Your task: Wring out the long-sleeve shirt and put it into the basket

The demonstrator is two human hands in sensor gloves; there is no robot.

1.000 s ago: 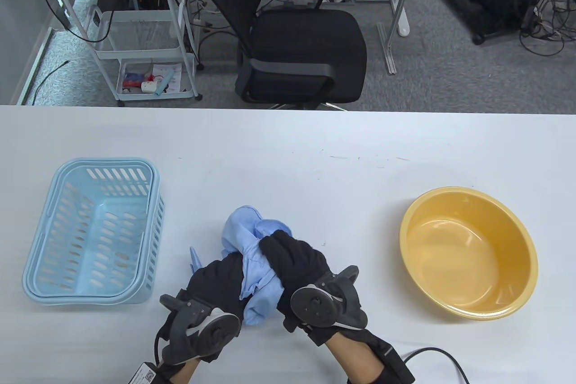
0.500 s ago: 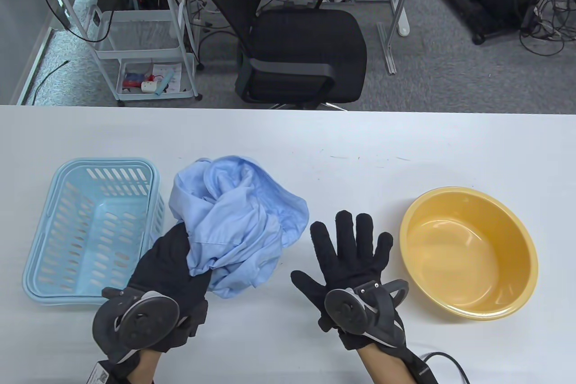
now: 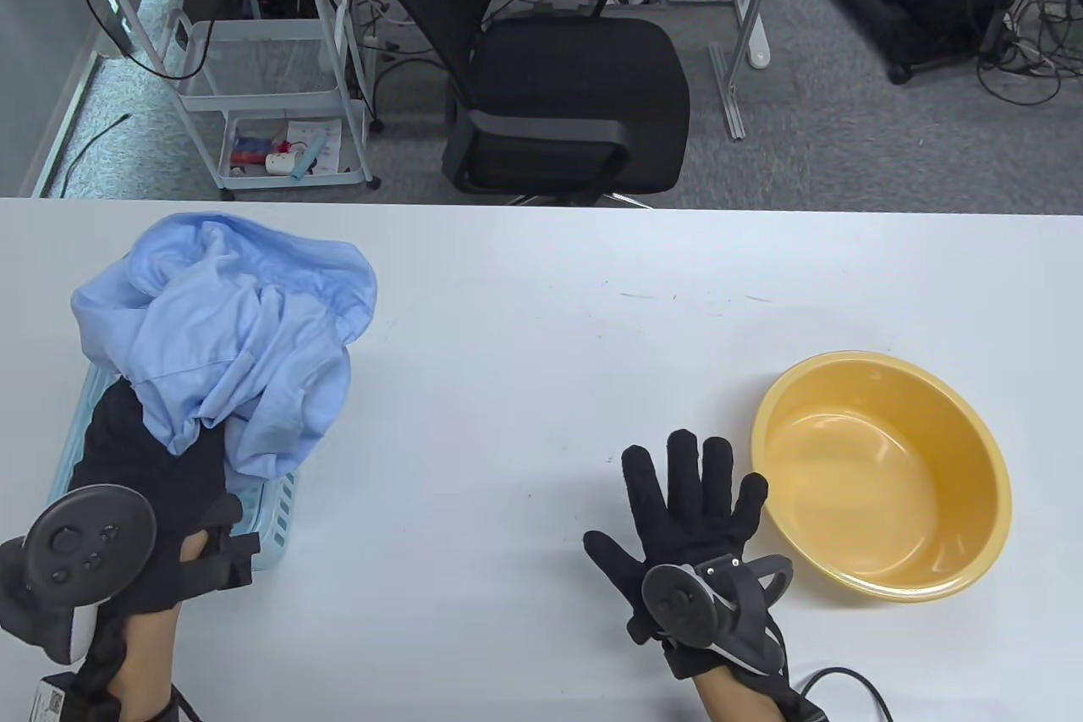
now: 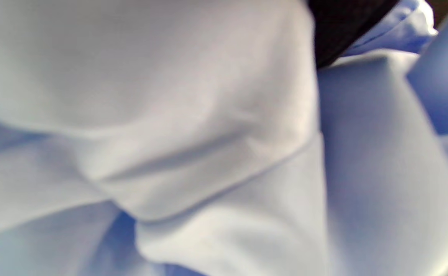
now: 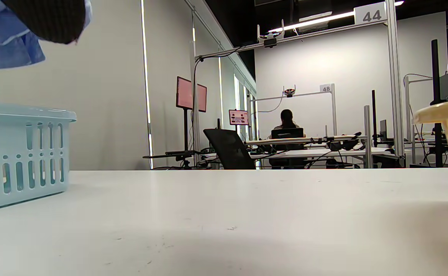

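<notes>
The crumpled light-blue long-sleeve shirt (image 3: 237, 324) hangs bunched in my left hand (image 3: 161, 438), which grips it from below; cloth covers the fingertips. It is held over the pale blue slotted basket (image 3: 275, 515), most of which it hides. In the right wrist view the shirt (image 5: 5, 46) and the dark glove (image 5: 47, 19) hang above the basket's (image 5: 20, 153) rim, apart from it. Blue cloth (image 4: 208, 153) fills the left wrist view. My right hand (image 3: 689, 485) lies flat on the table with fingers spread, holding nothing.
A yellow basin (image 3: 880, 476) stands just right of my right hand, its rim (image 5: 446, 115) close by in the right wrist view. The white table (image 3: 541, 333) runs between basket and basin. A black office chair (image 3: 558, 79) stands beyond the far edge.
The right hand let go of the shirt and opened flat near the basin. The left hand carried the shirt leftward from the table's middle to over the basket, where it loosened out.
</notes>
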